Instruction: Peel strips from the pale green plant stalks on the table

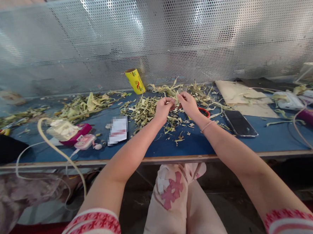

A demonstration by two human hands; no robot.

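My left hand and my right hand nearly meet above a blue table. Between their fingertips is a piece of pale green, dried-looking plant leaf, pinched from both sides. Under and around the hands spreads a loose heap of dried plant scraps, with curled strips and darker bits. Just behind my right wrist shows part of a red ring-shaped handle, perhaps of scissors; the rest is covered by scraps and my hand.
A yellow cardboard tube stands tilted by the perforated metal panel. One phone lies right, another item with a blurred-out face left. Power strips with cables sit at the left. Brown cardboard lies back right. Another person's leg shows lower left.
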